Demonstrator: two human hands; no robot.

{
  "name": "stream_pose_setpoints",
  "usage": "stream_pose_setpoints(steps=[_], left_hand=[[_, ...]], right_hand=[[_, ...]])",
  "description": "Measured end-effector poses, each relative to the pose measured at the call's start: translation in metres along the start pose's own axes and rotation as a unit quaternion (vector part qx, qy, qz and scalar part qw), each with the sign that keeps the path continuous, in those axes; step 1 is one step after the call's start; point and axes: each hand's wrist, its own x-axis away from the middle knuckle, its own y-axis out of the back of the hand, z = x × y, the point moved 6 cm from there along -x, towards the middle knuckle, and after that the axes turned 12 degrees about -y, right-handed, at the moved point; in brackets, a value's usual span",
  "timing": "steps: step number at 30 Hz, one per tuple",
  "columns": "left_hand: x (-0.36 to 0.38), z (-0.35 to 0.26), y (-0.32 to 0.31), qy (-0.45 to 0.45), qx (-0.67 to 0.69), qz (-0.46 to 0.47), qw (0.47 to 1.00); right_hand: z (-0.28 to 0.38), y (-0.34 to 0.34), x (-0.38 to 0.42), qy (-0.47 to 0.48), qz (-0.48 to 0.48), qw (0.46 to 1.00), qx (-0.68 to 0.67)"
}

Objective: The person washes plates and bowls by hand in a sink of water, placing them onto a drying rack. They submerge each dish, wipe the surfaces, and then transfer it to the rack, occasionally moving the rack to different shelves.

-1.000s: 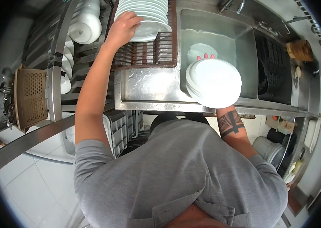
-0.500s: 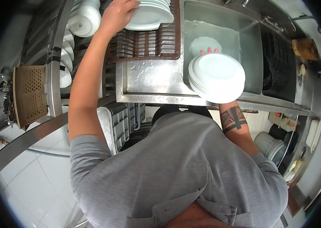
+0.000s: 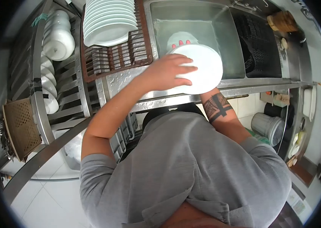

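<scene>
My right hand supports a stack of white plates from underneath, with only its fingertips showing past the far rim. The plates are over the front of the sink. My left hand reaches across the stack's left edge, fingers spread over the face of the top plate. Left of the sink, a brown dish rack holds a row of white plates standing on edge. A pale round shape shows in the sink's water beyond my right fingertips.
A slatted metal shelf on the left carries white bowls. Beside it hangs a tan perforated basket with cutlery alongside. Right of the sink lie a black mat and a wooden container. A lidded bucket stands below.
My left hand has left the plates in the rack and come right, onto the stack of plates. My right hand still supports that stack. The view has shifted to the right.
</scene>
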Motion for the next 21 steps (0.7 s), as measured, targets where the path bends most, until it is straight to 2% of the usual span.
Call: stream_pose_setpoints(steps=[4, 6, 7, 8, 12, 14, 15, 16, 17, 19, 20, 21], left_hand=[[-0.008, -0.005, -0.023, -0.012, -0.011, 0.025, 1.000], [-0.011, -0.023, -0.027, -0.093, -0.120, 0.059, 0.987], [-0.013, -0.025, -0.026, -0.098, -0.099, 0.030, 0.990], [-0.017, -0.022, -0.026, -0.096, -0.103, 0.030, 0.990], [-0.019, 0.009, -0.015, 0.014, -0.184, -0.027, 0.982], [-0.018, 0.014, 0.000, 0.019, -0.131, -0.037, 0.991], [-0.018, 0.013, 0.013, 0.000, -0.172, -0.082, 0.982], [-0.016, 0.012, 0.029, 0.007, -0.178, -0.083, 0.981], [-0.014, 0.009, 0.050, 0.017, -0.179, -0.095, 0.979], [-0.007, 0.004, 0.094, 0.046, -0.177, -0.113, 0.977], [-0.001, 0.003, 0.118, 0.065, -0.179, -0.120, 0.974], [0.007, 0.005, 0.138, 0.067, -0.175, -0.117, 0.975]], right_hand=[[-0.004, 0.008, -0.011, -0.005, 0.020, 0.999, -0.051], [-0.004, 0.017, -0.004, 0.011, 0.007, 1.000, -0.005], [-0.003, 0.018, -0.002, 0.018, 0.002, 1.000, 0.018], [-0.002, 0.018, -0.003, 0.018, -0.002, 0.999, 0.035], [0.006, -0.005, 0.008, 0.029, -0.062, 0.983, 0.169], [0.009, -0.019, 0.009, 0.042, -0.087, 0.964, 0.247], [0.010, -0.024, 0.009, 0.044, -0.092, 0.958, 0.269], [0.011, -0.029, 0.007, 0.038, -0.088, 0.956, 0.278], [0.012, -0.034, 0.007, 0.031, -0.076, 0.961, 0.266], [0.007, -0.053, 0.004, -0.019, 0.017, 0.995, 0.095], [0.002, -0.064, 0.003, -0.064, 0.109, 0.989, -0.079], [-0.006, -0.058, 0.000, -0.087, 0.156, 0.952, -0.247]])
